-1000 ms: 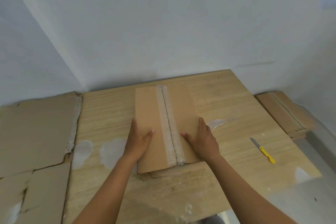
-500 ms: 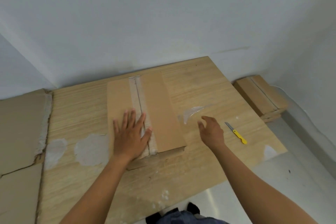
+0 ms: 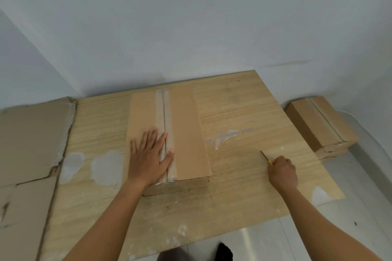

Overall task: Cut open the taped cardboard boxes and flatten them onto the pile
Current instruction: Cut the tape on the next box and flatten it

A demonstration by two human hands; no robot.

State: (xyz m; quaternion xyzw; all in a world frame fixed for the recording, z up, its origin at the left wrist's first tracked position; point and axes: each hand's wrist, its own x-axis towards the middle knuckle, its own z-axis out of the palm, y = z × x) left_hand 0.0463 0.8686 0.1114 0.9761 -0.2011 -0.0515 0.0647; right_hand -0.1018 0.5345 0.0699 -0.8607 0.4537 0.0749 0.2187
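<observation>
A taped cardboard box [image 3: 186, 133] lies flat on a wooden board [image 3: 233, 108], its clear tape seam running away from me. My left hand [image 3: 149, 154] presses flat on the box's near left half, fingers spread beside the seam. To the right of the box, my right hand [image 3: 283, 170] grips a yellow-handled knife [image 3: 266, 158] on the board; its blade points away to the upper left and most of the handle is hidden in my fist.
Flattened cardboard sheets [image 3: 27, 137] cover the floor at the left. A second taped box [image 3: 320, 125] sits on the floor beyond the board's right edge. White walls close the back. Pale tape patches mark the board.
My right hand left the box, reached right and closed round the knife. My left hand slid onto the box's left half and spread flat beside the seam.
</observation>
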